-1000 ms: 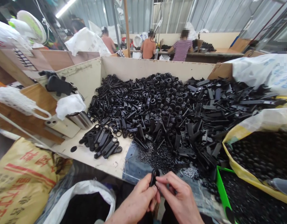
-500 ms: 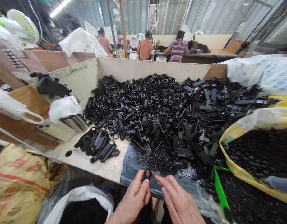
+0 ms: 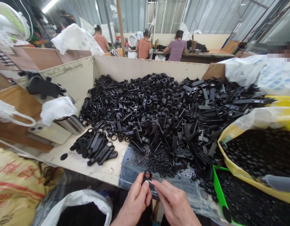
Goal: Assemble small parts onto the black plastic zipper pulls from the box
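My left hand (image 3: 135,202) is closed around a small black plastic part with a ring end (image 3: 146,175), held upright near the table's front edge. My right hand (image 3: 173,202) pinches a thin metal pin (image 3: 150,181) against the part's ring. Just beyond the hands lies a heap of small dark screws and pins (image 3: 159,161) on a blue cloth (image 3: 128,171). A big pile of black plastic parts (image 3: 163,113) fills the table. A neat row of assembled black parts (image 3: 95,147) lies to the left.
A yellow-rimmed bag of small black pieces (image 3: 260,150) and a green bin (image 3: 217,191) sit at right. A metal cup under white cloth (image 3: 64,117) stands left. A white bag (image 3: 81,210) hangs below the table. Several people work at a far bench (image 3: 175,50).
My right hand came back to the part with a pin pinched in its fingertips. The left hand kept hold of the part. The camera view drifted slightly.
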The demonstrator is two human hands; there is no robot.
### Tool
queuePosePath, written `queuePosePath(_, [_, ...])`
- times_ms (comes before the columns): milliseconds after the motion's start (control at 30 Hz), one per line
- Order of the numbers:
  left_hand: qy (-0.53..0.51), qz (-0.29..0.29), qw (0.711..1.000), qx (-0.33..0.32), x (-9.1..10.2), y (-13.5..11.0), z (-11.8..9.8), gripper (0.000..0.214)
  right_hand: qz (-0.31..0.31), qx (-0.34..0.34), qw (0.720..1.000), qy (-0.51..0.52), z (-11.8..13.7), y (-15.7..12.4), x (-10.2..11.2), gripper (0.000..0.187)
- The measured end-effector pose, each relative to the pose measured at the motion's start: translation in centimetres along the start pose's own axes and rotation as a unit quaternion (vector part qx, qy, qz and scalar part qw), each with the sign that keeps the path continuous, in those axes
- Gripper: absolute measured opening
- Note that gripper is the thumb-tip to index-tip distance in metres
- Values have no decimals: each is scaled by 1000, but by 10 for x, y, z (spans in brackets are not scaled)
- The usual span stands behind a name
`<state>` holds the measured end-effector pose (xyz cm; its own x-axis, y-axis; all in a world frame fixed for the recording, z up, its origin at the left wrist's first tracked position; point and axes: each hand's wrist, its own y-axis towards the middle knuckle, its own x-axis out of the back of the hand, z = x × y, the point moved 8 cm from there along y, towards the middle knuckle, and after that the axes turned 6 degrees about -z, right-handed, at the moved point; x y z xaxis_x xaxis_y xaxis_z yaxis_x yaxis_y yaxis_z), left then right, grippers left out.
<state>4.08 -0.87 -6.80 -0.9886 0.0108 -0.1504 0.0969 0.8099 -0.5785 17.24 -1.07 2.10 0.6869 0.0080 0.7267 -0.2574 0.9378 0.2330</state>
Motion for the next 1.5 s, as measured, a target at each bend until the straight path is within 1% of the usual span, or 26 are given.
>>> queuePosePath(100, [15, 4, 1000, 0, -2, 1, 2, 81, 22, -28, 999, 17, -5, -1, -4, 35])
queuePosePath(200, [35, 16, 999, -22, -5, 2, 3, 79, 33, -42, 998, 26, -8, 0, -5, 34])
queuePosePath(300, [29, 26, 999, -18, -9, 3, 7, 76, 43, -53, 998, 17, -9, 3, -6, 35])
queuePosePath(367, [7, 11, 1000, -13, -10, 4, 7, 76, 64, -56, 996, -2, -8, 6, -9, 35])
queuePosePath(433, [-3, 6, 1000, -21, -12, 3, 5, 71, 93, -58, 993, -41, -6, 9, -13, 35])
queuePosePath(567, [23, 5, 999, -41, -15, 1, -5, 56, 160, -85, 974, -137, -8, 12, -21, 42])
queuePosePath(633, [28, -1, 999, -43, -14, 0, -7, 55, 175, -91, 970, -138, -7, 13, -22, 40])
queuePosePath(667, [27, 0, 999, -43, -13, -1, -7, 55, 173, -91, 973, -122, -6, 13, -21, 37])
queuePosePath(733, [17, 6, 999, -39, -12, -1, -5, 57, 147, -81, 983, -73, -3, 14, -17, 32])
queuePosePath(800, [-2, 15, 1000, -27, -9, -1, -2, 62, 111, -65, 991, -27, 1, 14, -12, 33])
queuePosePath(867, [-20, 25, 999, -10, -7, -1, 1, 69, 93, -52, 994, 1, 3, 14, -9, 33])
queuePosePath(933, [-20, 39, 999, 2, -7, -3, 2, 71, 103, -51, 993, 12, 3, 13, -10, 34])
queuePosePath(1033, [12, 55, 998, 2, -7, -4, 0, 68, 134, -59, 989, 0, 3, 14, -14, 34])
queuePosePath(1133, [45, 56, 997, -15, -6, -5, -2, 65, 171, -64, 982, -46, 4, 15, -16, 36])
queuePosePath(1233, [63, 51, 996, -33, -5, -4, -2, 60, 212, -67, 969, -109, 5, 18, -18, 36])
queuePosePath(1300, [59, 49, 996, -38, -4, -4, -1, 59, 222, -68, 965, -125, 6, 20, -16, 35])
queuePosePath(1367, [50, 46, 997, -39, -2, -3, 2, 59, 207, -65, 972, -93, 9, 23, -12, 32])
queuePosePath(1500, [20, 32, 999, -36, 5, 1, 8, 62, 136, -52, 989, 31, 13, 26, 2, 33])
